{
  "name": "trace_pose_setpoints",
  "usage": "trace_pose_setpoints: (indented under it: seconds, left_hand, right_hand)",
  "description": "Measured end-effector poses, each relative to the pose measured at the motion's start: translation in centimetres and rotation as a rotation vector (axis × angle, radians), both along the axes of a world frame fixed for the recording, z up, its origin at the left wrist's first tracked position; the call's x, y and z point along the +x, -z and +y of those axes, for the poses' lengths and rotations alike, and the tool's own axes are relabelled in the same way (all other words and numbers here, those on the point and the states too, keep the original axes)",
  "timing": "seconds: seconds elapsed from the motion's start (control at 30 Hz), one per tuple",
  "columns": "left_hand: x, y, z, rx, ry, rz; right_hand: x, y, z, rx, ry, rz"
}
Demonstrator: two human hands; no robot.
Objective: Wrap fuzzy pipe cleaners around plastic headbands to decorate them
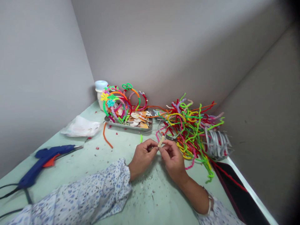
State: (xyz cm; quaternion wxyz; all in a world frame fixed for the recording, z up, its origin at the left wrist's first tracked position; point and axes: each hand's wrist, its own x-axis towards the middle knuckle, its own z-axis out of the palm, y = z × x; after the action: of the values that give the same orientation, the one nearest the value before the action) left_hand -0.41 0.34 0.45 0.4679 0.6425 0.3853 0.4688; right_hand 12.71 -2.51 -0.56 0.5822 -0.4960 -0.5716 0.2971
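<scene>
Both hands (143, 157) (174, 162) pinch a small pale-yellow piece (161, 141) — colourful fuzzy stems (192, 134) lie nearby.

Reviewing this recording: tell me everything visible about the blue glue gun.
The glue gun has a dark blue, plastic-looking body, an orange-red trigger and a slim metal nozzle. It lies on its side on the pale green tabletop at the left, nozzle pointing right, handle slanting toward the lower left. Black cord runs from the handle's end to the picture's left edge. Neither the left hand nor the right hand touches it.
</scene>
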Motion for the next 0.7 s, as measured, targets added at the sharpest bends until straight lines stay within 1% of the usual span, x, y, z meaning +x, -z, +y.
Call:
trace_pose_setpoints:
  seconds: [0.1,0.2,0.47,0.57,0.7]
  left_hand:
    - [-0.01,0.09,0.04,-0.005,0.025,-0.009]
    - [-0.01,0.13,0.06,-0.011,0.038,-0.017]
    - [0.03,-0.02,-0.12,-0.013,0.005,0.014]
    - [0.04,-0.07,-0.18,-0.046,-0.005,-0.019]
    - [0.03,-0.12,-0.15,-0.071,0.018,-0.06]
  right_hand:
    - [-0.06,0.03,-0.24,0.022,-0.025,-0.102]
    - [0.06,0.14,-0.17,0.014,-0.045,-0.152]
    - [-0.06,-0.08,0.07,0.072,-0.049,-0.088]
    - [-0.04,-0.42,-0.04,0.078,-0.057,-0.082]
    - [0.05,-0.78,-0.22,0.109,-0.068,-0.089]
